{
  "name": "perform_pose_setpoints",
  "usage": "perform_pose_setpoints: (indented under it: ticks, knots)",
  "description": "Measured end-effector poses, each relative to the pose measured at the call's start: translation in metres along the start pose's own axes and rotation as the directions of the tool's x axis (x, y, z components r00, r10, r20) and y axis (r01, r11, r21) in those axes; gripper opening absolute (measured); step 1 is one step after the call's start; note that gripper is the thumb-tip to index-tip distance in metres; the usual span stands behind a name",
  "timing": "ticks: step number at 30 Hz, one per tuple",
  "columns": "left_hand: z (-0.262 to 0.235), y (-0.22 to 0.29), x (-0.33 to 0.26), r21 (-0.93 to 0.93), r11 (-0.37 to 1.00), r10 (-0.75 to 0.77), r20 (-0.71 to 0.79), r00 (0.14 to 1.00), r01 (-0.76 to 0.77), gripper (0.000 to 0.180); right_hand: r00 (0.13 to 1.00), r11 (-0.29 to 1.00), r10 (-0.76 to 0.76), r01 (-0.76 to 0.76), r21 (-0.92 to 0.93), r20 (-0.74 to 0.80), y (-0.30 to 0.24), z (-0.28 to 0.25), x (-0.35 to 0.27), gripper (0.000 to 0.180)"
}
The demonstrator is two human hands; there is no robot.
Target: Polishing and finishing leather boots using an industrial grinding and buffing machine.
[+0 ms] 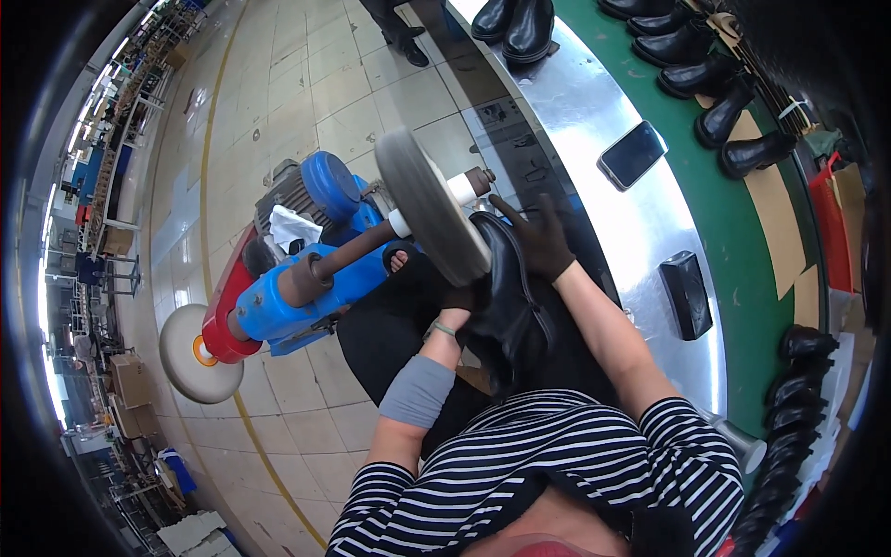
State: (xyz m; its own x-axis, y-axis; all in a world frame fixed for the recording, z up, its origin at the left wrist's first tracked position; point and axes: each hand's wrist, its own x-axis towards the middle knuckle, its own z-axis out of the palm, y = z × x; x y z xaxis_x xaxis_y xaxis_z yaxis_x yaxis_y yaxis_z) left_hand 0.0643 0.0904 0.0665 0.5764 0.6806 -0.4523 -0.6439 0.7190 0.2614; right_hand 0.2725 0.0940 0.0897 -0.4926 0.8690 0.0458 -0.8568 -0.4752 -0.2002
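A black leather ankle boot [501, 278] lies over my lap, its toe end up beside the pale rim of a thick buffing wheel [432, 204]. Boot and wheel look to be in contact or nearly so. My left hand [458, 299], in a dark glove, grips the boot from the left below the wheel; most of its fingers are hidden. On the other side, my dark-gloved right hand [541, 239] has its fingers stretched and spread along the boot's right side, close to the shaft end [478, 183]. Whether its palm presses on the boot, I cannot tell.
The blue and red machine [288, 297] carries a second pale wheel [195, 353] at left. To my right, a metal bench [594, 102] holds a phone [633, 155], a black block-shaped packet [687, 295] and finished-looking boots [529, 32]. More boots line a green belt [650, 232]. Someone's legs [394, 28] stand ahead.
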Motion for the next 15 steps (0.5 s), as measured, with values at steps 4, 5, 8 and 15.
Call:
perform_pose_setpoints:
  ticks: [4, 5, 8, 15]
  knots:
    - [-0.002, 0.006, -0.009, -0.016, 1.0, 0.014, -0.016, 1.0, -0.014, 0.05, 0.957, 0.895, -0.043, -0.091, -0.437, -0.287, 0.03, -0.017, 0.053, 0.075]
    - [-0.002, 0.005, -0.014, -0.022, 1.0, 0.01, -0.02, 1.0, -0.011, 0.05, 0.938, 0.808, -0.065, -0.15, -0.57, -0.34, 0.034, -0.018, 0.058, 0.077]
    - [0.001, -0.005, -0.026, -0.006, 0.999, -0.034, -0.024, 0.999, 0.034, 0.05, 0.943, 0.91, 0.19, -0.274, -0.312, -0.275, 0.029, -0.014, 0.045, 0.079]
    - [0.003, 0.001, -0.005, 0.017, 0.999, -0.039, 0.005, 0.999, 0.039, 0.05, 0.987, 0.722, -0.148, 0.154, -0.674, 0.066, 0.0, -0.019, 0.002, 0.076]
